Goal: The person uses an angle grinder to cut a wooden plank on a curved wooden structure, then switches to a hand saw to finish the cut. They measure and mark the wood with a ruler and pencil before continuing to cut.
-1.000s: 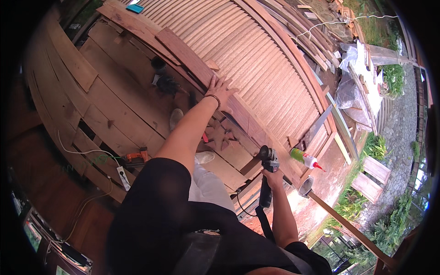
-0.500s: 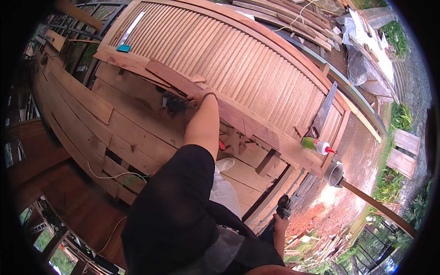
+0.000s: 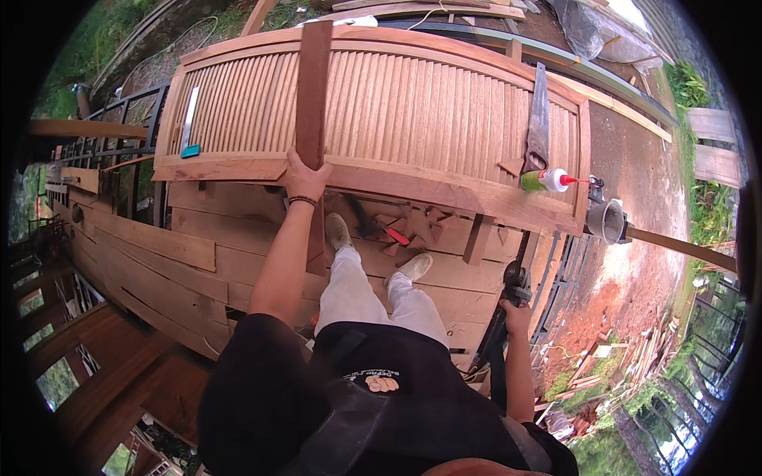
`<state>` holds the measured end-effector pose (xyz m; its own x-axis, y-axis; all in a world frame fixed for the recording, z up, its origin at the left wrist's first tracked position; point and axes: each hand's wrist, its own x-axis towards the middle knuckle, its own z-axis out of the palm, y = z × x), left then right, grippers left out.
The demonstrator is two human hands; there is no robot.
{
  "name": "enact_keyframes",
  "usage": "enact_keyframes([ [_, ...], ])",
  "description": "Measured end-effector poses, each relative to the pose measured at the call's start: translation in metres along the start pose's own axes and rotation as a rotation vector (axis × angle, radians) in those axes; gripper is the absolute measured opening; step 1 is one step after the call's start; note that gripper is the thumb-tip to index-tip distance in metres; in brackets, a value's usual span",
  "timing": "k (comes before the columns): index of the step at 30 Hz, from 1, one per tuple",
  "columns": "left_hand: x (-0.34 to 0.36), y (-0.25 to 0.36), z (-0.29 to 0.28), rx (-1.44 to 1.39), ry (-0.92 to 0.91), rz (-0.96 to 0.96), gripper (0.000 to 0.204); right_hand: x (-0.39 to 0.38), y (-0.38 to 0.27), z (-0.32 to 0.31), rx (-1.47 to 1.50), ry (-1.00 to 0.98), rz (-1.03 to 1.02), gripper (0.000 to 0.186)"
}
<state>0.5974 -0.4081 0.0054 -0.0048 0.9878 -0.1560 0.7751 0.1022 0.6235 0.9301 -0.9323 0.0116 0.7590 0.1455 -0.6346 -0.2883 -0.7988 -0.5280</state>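
My left hand (image 3: 306, 178) is closed around a long dark wooden board (image 3: 313, 87). That board lies crosswise over the louvered wooden panel (image 3: 429, 103), its far end past the panel's far rail and its near end hanging below the front rail. At the right, away from the panel, my right hand (image 3: 517, 316) grips a dark handheld power tool (image 3: 516, 284); its exact kind is hard to make out. On the panel's right part rest a handsaw (image 3: 537, 119) and a white and green glue bottle (image 3: 548, 180) with a red nozzle.
A try square (image 3: 190, 127) with a teal handle lies on the panel's left end. Wood offcuts (image 3: 417, 226) and a red-handled item (image 3: 394, 236) are on the plank floor (image 3: 198, 274) by my feet. A grey cup-shaped container (image 3: 607, 222) stands beyond the panel's right corner.
The board has swung from lying along the panel's front rail to lying across it, with my left hand on it. My view has turned, and the right hand still holds the dark tool.
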Motion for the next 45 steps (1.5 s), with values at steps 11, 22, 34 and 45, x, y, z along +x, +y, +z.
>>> enact_keyframes([
  [11,-0.009,-0.024,0.074,0.511,-0.664,0.841,0.077,-0.055,-0.061,0.134,-0.042,0.051,-0.011,0.031],
  [22,0.014,-0.033,0.092,0.456,-0.668,0.941,0.084,-0.063,-0.105,0.206,0.143,0.107,0.148,0.042],
  [34,0.010,0.003,0.154,0.278,-0.725,1.157,0.089,-0.012,-0.154,0.223,0.121,0.176,0.080,0.032],
  [45,0.005,0.005,0.156,0.329,-0.696,1.146,0.087,0.009,-0.154,0.248,0.055,0.111,0.128,0.043],
])
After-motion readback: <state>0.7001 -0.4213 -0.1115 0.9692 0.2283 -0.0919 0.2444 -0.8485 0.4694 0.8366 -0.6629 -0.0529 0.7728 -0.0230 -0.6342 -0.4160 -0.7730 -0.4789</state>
